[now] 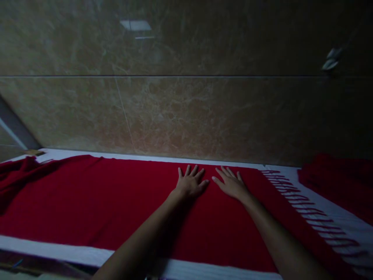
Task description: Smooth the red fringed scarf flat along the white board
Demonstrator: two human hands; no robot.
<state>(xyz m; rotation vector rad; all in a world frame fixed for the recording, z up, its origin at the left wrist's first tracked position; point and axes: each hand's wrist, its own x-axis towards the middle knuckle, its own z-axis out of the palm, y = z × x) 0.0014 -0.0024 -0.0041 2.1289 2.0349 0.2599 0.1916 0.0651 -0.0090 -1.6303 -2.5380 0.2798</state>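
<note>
A red fringed scarf [140, 194] lies spread out along a white-covered table, mostly flat, with its tassels [305, 210] fanned out at the right end. Near the scarf's far edge, my left hand [190, 182] presses down on the cloth, fingers spread. Just to its right my right hand [230, 183] rests on the same cloth, palm down with fingers apart. A small gap of red fabric shows between the two hands. At the left end the cloth is bunched into folds.
Another heap of red cloth [338, 179] sits at the table's right end. Behind the white table cover [58, 245] stands a marbled tile wall [175, 112]. A small brownish block [34, 152] lies in the far left corner, by a grey post [14, 122].
</note>
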